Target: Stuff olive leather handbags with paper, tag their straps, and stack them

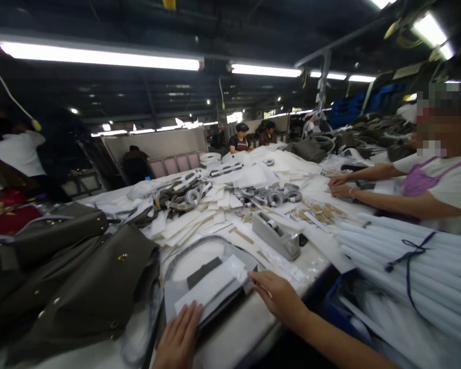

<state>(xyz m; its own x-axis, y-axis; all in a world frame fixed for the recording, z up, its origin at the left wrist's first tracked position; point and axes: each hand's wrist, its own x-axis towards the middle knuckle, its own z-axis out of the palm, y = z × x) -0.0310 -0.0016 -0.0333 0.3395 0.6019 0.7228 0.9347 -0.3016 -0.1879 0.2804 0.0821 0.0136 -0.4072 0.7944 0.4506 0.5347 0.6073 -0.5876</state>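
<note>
A flat grey piece with a curved dark rim (172, 287) lies on the table in front of me. On top of it rests a folded white sheet (211, 288), with a dark grey patch (204, 271) behind it and a shiny clear strip (236, 269) at its right end. My left hand (180, 333) lies flat at the sheet's near left end, fingers stretched out. At the right end, my right hand (280, 297) has thumb and forefinger pinched together by the piece's edge; what they grip is blurred. Just beyond stands a grey tape dispenser (276, 236).
Dark olive bags (87, 277) with brass fittings heap at left. White sheets (187, 225) and coiled grey cords (274, 195) cover the table beyond. At right, tied pale tubes (415, 261) lie above a blue bin (338, 302); a co-worker's hands (340, 185) work behind them.
</note>
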